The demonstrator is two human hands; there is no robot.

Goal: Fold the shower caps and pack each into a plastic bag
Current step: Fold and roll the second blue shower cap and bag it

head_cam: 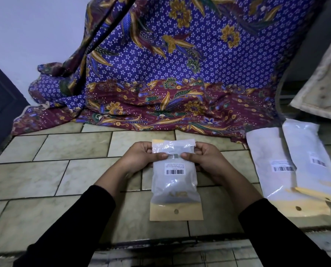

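Shower cap [174, 186] inside plastic bag [176, 214]

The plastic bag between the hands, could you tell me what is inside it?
The plastic bag is frosted: only a pale, bunched mass shows, probably a folded shower cap. The barcode label covers part of it.

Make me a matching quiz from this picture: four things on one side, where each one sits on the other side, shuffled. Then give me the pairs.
Things
1. held bag
2. spare bags
3. cloth
4. door

Places
A. far left edge
B. lying on the tiles at the right
C. centre, gripped at its top by the left hand and right hand
D. draped across the back

Pairs: 1-C, 2-B, 3-D, 4-A
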